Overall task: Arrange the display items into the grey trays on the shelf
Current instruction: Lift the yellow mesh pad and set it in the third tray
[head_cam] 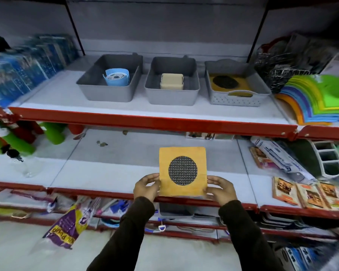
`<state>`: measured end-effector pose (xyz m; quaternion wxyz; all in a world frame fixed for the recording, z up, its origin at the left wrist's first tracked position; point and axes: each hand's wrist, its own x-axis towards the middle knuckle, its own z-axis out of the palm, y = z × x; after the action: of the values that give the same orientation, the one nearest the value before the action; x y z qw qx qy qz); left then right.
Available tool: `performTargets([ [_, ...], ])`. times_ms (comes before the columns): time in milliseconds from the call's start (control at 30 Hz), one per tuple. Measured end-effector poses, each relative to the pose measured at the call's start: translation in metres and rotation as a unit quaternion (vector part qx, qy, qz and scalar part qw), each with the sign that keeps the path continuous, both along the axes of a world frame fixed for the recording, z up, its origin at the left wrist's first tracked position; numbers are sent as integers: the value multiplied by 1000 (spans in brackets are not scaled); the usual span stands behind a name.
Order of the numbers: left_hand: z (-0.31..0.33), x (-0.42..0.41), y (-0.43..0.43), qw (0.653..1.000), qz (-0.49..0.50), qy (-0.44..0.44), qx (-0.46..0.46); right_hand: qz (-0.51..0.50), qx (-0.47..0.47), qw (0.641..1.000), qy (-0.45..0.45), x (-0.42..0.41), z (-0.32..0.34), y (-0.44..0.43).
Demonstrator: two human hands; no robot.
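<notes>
Both hands, left (146,186) and right (219,189), pinch the card (182,171) edges; lay it flat on its match in the right tray (235,98).

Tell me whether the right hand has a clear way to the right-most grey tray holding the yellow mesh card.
Probably yes: nothing stands between the right hand and the perforated grey tray, whose top is open. But the hand is busy, sharing the yellow square card with the round mesh window with the left hand.

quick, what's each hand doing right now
Left hand: closed on the left edge of the yellow mesh card.
Right hand: closed on its right edge.
</notes>
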<state>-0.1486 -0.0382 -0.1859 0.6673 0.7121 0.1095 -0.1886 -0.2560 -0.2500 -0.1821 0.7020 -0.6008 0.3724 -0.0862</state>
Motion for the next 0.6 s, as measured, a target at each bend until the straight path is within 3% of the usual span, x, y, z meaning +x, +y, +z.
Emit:
performTargets([
  [333,131,-5,-7,971,-4,-221,-87,25,-81,974,-208,-11,140,-14],
  [500,191,9,-34,951,-62,-282,-111,11,-129,959,-252,-3,193,-48],
  [600,228,22,-70,942,-124,-303,-81,-32,-151,954,-258,10,229,-82],
])
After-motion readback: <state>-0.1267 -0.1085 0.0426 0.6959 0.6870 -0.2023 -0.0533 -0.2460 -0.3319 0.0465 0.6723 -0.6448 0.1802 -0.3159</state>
